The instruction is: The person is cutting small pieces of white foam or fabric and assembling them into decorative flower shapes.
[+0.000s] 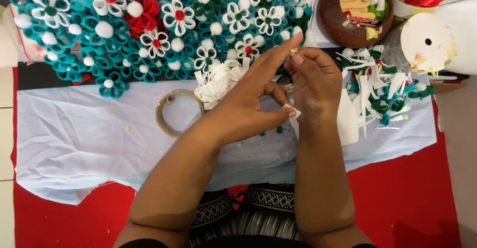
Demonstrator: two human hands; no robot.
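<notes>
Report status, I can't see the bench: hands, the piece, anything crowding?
Left hand and right hand pinch white strip. Felt flowers, tape roll, scrap pile close around.

Red-and-dark snack wrapper (361, 20) lying in brown bowl (332, 17), top right.

A red mat (407, 198) covered the floor, with a pale blue cloth (74, 143) spread over it. On the cloth sat felt flowers (149, 24), a tape roll (171, 113), scraps (382, 94) and a brown bowl (333, 19).
</notes>
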